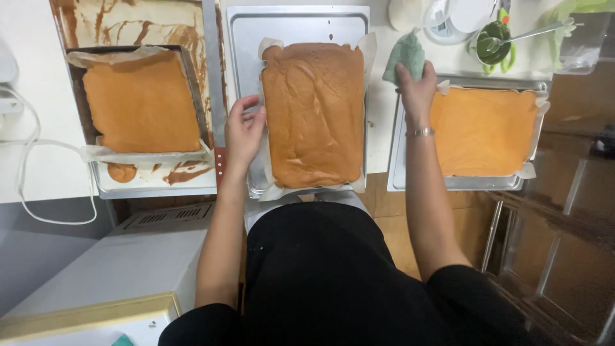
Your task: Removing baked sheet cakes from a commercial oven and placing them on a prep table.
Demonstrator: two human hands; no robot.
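While the left hand (243, 131) lay with its fingers (251, 106) loosely spread and curled over the left rim of the middle baking tray (246, 45), gripping nothing else, the right hand (416, 90) was closed around a folded green cloth (405, 56), pressing it, as far as the view allowed, against the left rim of the right tray (397, 173). A thin bracelet (421, 132) circled that wrist. Between the hands sat the middle sponge sheet (314, 112), golden-brown on its paper. At three o'clock from it lay the right sponge sheet (483, 131); at nine o'clock, the left sponge sheet (141, 102) rested in a batter-smeared tray (154, 186). Toward one o'clock stood a green cup (494, 35) holding a spoon (532, 32).
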